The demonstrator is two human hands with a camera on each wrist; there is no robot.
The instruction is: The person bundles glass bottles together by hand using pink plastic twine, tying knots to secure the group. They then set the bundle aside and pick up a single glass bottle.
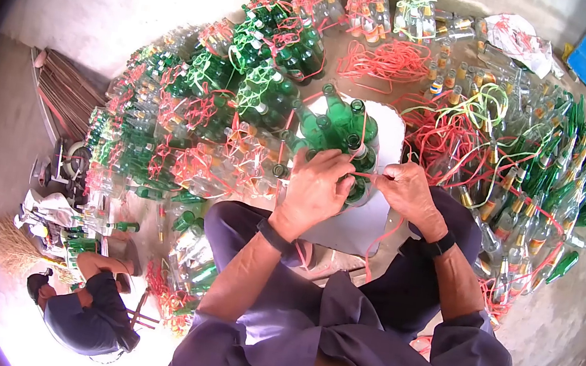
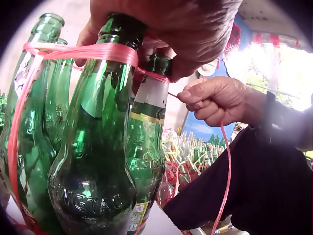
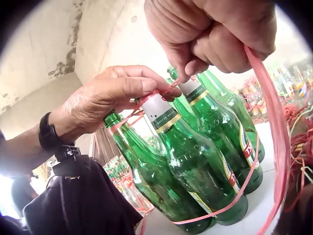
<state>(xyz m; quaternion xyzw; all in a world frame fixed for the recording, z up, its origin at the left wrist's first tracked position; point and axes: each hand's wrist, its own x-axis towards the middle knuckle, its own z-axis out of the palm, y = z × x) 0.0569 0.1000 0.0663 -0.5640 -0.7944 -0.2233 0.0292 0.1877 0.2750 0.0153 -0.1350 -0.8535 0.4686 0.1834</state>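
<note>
Both hands meet at the near side of a cluster of green bottles [image 1: 338, 122] in the head view, which stands upright on a white surface [image 1: 346, 231] between the knees. The left hand [image 1: 318, 190] reaches in back-up over the necks, its fingers bent; the right hand [image 1: 407, 190] is curled just beside, drawing a pink strap [image 1: 366, 175] between them. Both forearms angle inward from the lower edge. The left hand hides several bottle tops and part of the strap.

From the left wrist, the left hand looms above the necks, cut off by the top edge, its fingertips largely hidden behind the glass. The strap circles the necks, and the right hand, fingers folded, grips it to the side; a length hangs below that fist.

From the right wrist, the left thumb and fingers pinch the strap at a labelled neck. The right hand, cropped above, closes round the strap close by; its palm is out of sight. A lower band of strap crosses the bottle bases.
</note>
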